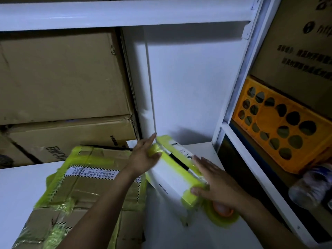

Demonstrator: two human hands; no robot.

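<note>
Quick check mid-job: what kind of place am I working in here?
Probably a stockroom or parcel storage room: white metal shelving, stacked cardboard cartons on the left, an orange plastic crate on the right, and a white box bound in yellow-green tape.

White box (172, 178): long, narrow carton with plain white faces, a black stripe along its top and small dark print low on the near face.
Its tape: glossy yellow-green bands along the top edge and round both ends.
Pose: tilted, far end higher; the outline is blurred.
Place: just right of the taped cardboard carton (86, 186); whether they touch I cannot tell.
Hold: left hand (143, 155) at the far end, right hand (213, 184) over the near end.
Tape roll (224, 217): yellow-green with an orange core, lying flat, right of the carton beyond the white box, partly under the right wrist.
</note>
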